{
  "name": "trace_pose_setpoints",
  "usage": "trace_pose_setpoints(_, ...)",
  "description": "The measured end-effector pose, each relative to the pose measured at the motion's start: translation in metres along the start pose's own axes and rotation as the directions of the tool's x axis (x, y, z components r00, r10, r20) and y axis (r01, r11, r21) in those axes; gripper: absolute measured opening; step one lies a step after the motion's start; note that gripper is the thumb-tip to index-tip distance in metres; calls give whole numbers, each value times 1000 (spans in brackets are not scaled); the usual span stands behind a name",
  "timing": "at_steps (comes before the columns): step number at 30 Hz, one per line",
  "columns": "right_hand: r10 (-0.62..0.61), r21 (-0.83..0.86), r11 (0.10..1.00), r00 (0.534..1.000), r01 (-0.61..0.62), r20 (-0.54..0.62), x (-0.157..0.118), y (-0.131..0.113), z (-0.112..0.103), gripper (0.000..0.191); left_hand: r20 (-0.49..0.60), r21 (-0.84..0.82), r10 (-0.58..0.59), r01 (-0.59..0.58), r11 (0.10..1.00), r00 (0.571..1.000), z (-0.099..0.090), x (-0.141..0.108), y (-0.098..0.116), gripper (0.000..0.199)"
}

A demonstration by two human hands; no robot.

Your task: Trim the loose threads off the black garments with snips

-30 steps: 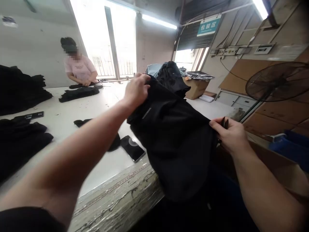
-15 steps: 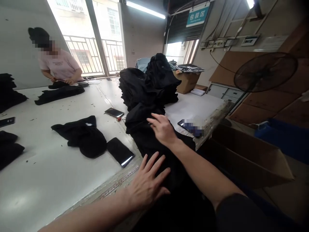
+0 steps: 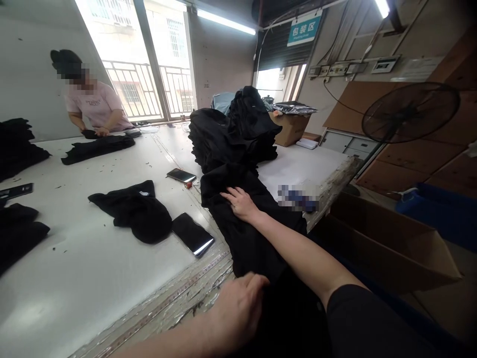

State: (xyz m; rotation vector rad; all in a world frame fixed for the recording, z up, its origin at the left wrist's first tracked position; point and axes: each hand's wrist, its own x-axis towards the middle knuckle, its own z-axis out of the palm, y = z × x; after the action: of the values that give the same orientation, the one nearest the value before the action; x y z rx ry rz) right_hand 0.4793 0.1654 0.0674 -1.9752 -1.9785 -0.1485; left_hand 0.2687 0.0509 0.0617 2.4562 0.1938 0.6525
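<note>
A black garment (image 3: pixel 257 238) lies stretched over the table's front edge, its near end merging with the dark area below. My right hand (image 3: pixel 241 204) rests on its upper part, fingers extended and pressed lightly on the cloth. Closer to me, my left hand (image 3: pixel 242 303) has its fingers curled together at the garment's near part, seemingly gripping the cloth; the fingertips are partly hidden. Just beyond the garment rises a tall pile of folded black garments (image 3: pixel 231 132).
The white table (image 3: pixel 112 268) bears a large phone (image 3: pixel 193 233), a smaller phone (image 3: pixel 181 175) and a crumpled black cloth piece (image 3: pixel 137 214). A person (image 3: pixel 97 104) handles black cloth at the far left. An open cardboard box (image 3: pixel 387 243) and a fan (image 3: pixel 410 112) stand right.
My left hand has come down toward me, its spread fingers now curled at the cloth. My right hand has lowered onto the garment and flattened. The view has shifted slightly.
</note>
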Motion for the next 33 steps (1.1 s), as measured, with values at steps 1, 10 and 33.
trace_pose_setpoints(1,-11,17,1000,1000,12,-25,-3,0,-6,40,74,-32,-35,38,999,997,-3,-8,-8,34)
trace_pose_setpoints(10,97,667,721,926,186,-364,-82,-61,-79,29,-538,290,-575,776,560,616,-136,-45,-167,44)
trace_pose_setpoints(33,-193,943,330,981,48,18,-66,-211,-35,25,-338,-64,-809,846,530,481,-309,-101,48,45)
